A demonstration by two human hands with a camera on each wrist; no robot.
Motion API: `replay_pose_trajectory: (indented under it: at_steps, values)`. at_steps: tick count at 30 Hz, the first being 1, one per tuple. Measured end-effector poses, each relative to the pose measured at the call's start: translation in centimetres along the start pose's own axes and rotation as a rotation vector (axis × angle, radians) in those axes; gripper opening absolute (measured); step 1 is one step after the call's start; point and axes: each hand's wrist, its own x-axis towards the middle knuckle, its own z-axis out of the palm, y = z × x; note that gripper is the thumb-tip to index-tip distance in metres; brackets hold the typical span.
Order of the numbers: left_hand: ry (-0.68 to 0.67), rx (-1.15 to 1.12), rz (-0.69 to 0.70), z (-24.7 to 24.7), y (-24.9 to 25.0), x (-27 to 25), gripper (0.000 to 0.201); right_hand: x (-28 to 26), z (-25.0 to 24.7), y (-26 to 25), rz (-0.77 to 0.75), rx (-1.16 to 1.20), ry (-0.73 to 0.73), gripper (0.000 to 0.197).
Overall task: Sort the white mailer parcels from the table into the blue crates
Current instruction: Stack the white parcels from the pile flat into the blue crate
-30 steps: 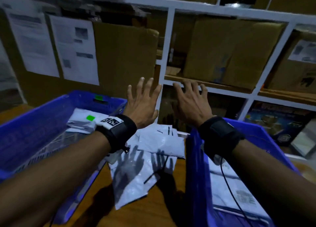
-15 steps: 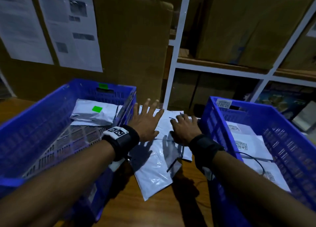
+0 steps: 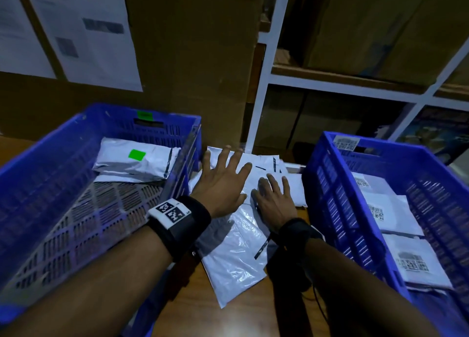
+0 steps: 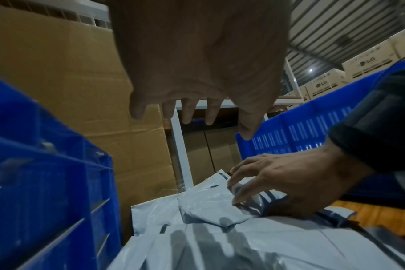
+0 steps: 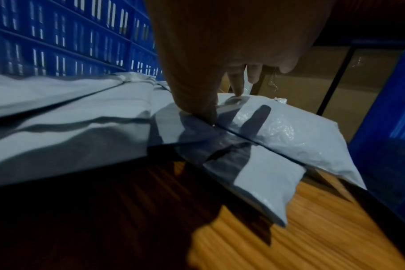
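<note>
Several white mailers (image 3: 236, 255) lie piled on the wooden table between two blue crates. My left hand (image 3: 225, 174) hovers over the back of the pile with its fingers straight and spread, holding nothing; the left wrist view shows this hand (image 4: 197, 109) clear above the mailers. My right hand (image 3: 272, 192) rests on a small mailer (image 3: 297, 189) beside the right crate (image 3: 380, 148). Its fingertips (image 5: 238, 93) touch the mailer and its thumb presses at the mailer's edge. The left crate (image 3: 63, 138) holds a mailer with a green sticker (image 3: 132, 164).
The right crate holds several mailers with QR labels (image 3: 388, 214). A tall cardboard box (image 3: 190, 57) and a white shelf frame (image 3: 266, 82) stand right behind the pile. Bare wooden table (image 3: 253, 316) shows in front of the pile, between my forearms.
Both hands have come down from in front of the shelf to the pile. The right hand now touches a mailer and the view has tilted downward.
</note>
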Motion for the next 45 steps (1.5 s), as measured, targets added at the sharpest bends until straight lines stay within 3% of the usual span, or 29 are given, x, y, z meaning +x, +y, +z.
replay_pose_trajectory:
  at_steps: [5, 9, 11, 15, 19, 22, 28, 33, 38, 41, 45]
  values:
    - [-0.038, -0.028, -0.020, 0.1, -0.4, 0.4, 0.070, 1.2, -0.3, 0.2, -0.010, 0.053, 0.045, 0.030]
    - [0.003, -0.038, -0.042, 0.3, -0.4, 0.4, 0.077, 1.9, -1.9, 0.0, -0.032, 0.222, 0.193, 0.031]
    - [0.017, -0.047, -0.080, 0.2, -0.6, 0.6, 0.080, 1.8, -3.8, -0.1, -0.126, 0.330, 0.252, 0.032]
    - [0.041, -0.055, -0.122, -1.4, -1.0, 0.3, 0.043, 0.3, -7.9, 0.7, -0.311, 0.518, 0.276, 0.042]
    - [0.085, -0.036, -0.083, -2.4, -1.3, -0.5, 0.029, -1.1, -9.7, 1.7, -0.216, 0.629, 0.202, 0.035]
    - [0.190, -0.104, -0.098, -2.9, -2.2, -0.8, 0.030, -2.7, -9.8, 2.6, -0.125, 0.525, 0.113, 0.064]
    - [0.364, -0.199, -0.170, -3.3, -2.8, -1.0, 0.018, -4.1, -11.9, 4.5, -0.074, 0.478, 0.277, 0.049]
    - [0.484, -0.231, -0.184, -4.5, -1.8, -1.0, 0.027, -4.4, -15.0, 7.5, -0.055, 0.365, 0.260, 0.030]
    - [0.700, -0.030, -0.133, -5.1, 0.7, -0.7, 0.080, -6.2, -17.8, 11.1, -0.030, 0.414, 0.233, 0.031]
    - [0.736, 0.080, -0.021, -5.3, 3.3, -0.1, 0.098, -7.6, -18.6, 13.5, -0.028, 0.440, 0.189, 0.036]
    - [0.753, 0.115, 0.078, -5.5, 7.2, 1.7, 0.102, -9.5, -18.9, 17.1, -0.041, 0.497, 0.175, 0.059]
